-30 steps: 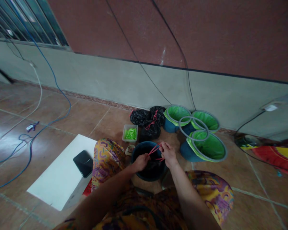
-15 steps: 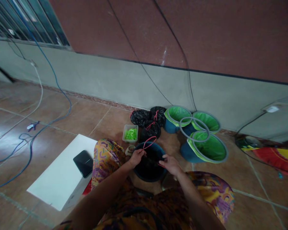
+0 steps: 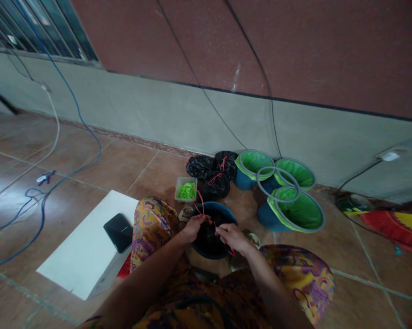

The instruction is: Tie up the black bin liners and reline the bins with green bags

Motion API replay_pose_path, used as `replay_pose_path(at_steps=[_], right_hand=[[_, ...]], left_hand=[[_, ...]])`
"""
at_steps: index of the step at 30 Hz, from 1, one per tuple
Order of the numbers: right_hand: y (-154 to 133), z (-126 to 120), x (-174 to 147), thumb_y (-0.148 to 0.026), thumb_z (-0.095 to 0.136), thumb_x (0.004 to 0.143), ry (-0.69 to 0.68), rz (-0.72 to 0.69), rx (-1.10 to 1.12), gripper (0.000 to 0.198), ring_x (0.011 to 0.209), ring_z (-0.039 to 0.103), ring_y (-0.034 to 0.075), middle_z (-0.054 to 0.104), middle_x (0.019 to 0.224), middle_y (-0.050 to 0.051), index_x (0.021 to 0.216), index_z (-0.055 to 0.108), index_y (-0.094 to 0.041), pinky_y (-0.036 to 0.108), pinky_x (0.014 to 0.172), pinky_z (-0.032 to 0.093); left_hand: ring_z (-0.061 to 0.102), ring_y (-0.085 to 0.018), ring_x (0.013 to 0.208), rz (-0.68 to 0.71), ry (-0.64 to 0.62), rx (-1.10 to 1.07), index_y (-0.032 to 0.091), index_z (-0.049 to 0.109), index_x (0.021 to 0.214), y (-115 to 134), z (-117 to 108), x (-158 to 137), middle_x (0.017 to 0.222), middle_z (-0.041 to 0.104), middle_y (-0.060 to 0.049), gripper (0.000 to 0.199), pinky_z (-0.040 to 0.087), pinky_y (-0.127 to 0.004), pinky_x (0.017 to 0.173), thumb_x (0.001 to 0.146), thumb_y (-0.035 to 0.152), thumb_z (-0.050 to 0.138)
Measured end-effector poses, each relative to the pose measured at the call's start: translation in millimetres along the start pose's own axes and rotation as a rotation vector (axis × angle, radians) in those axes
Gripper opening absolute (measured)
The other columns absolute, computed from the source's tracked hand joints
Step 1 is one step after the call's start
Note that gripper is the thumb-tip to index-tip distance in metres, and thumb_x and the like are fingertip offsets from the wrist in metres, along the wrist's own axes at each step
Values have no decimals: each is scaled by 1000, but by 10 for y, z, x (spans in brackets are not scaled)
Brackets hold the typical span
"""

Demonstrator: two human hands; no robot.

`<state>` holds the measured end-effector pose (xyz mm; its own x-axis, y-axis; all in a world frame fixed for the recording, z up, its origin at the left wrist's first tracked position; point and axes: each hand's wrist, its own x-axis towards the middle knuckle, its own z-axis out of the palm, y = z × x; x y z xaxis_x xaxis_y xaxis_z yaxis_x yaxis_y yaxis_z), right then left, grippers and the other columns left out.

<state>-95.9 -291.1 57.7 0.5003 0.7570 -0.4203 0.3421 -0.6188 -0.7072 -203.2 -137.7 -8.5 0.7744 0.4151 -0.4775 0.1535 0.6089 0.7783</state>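
Note:
Between my knees stands a blue bin [image 3: 232,213] with a black bag [image 3: 209,244] inside it. My left hand [image 3: 194,227] is over the bin's left side, fingers pinched on a red drawstring [image 3: 201,201] that loops up toward the back. Over the right side of the bin, my right hand [image 3: 232,235] also pinches red drawstring, and a loop of it hangs below the fingers. The two hands are close together but apart. How far the bag's mouth is gathered is too dark to tell.
Tied black bags [image 3: 215,186] sit behind the bin, beside a clear tub [image 3: 176,194] of green strips. Several blue bins with green liners [image 3: 307,212] stand right, a loose grey ring [image 3: 259,183] across them. A black phone-like device [image 3: 118,232] lies on a white box [image 3: 79,251] at left.
My right hand has moved left from the bin's right rim toward my left hand, bringing its drawstring along. The left loop now stands more upright and leans left.

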Motion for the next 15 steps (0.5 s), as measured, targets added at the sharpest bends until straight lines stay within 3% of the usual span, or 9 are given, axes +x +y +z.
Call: replay_pose_path(at_steps=[3, 6, 9, 15], right_hand=[[-65, -12, 9, -33, 48, 88, 54, -2, -90, 32, 55, 56, 14, 62, 58, 2, 64, 65, -21, 26, 56, 36], [-93, -57, -8, -36, 43, 93, -15, -56, -77, 35, 53, 56, 14, 64, 58, 1, 73, 68, -22, 26, 54, 35], [-155, -89, -43, -29, 48, 91, 83, -41, -350, 30, 67, 63, 18, 70, 69, 7, 70, 68, -21, 28, 60, 36], [-324, -56, -69, -25, 47, 93, 64, -131, -505, 29, 84, 68, 22, 75, 85, 10, 77, 71, -20, 30, 70, 39]], left_hand=[[63, -15, 70, -31, -9, -21, 13, 69, 86, 20, -11, -6, 75, 71, -4, 36, 48, -30, 73, 70, 44, 75], [62, -15, 69, -44, -15, -6, 13, 69, 87, 47, -28, -6, 74, 69, -3, 39, 47, -30, 72, 68, 46, 75], [59, -13, 66, -26, -33, 6, 12, 71, 88, 70, -37, -6, 70, 66, -2, 40, 45, -27, 69, 66, 46, 76], [51, -10, 60, 40, -77, 266, 13, 73, 92, 105, -9, -19, 62, 59, 2, 37, 39, -25, 64, 76, 45, 67]])
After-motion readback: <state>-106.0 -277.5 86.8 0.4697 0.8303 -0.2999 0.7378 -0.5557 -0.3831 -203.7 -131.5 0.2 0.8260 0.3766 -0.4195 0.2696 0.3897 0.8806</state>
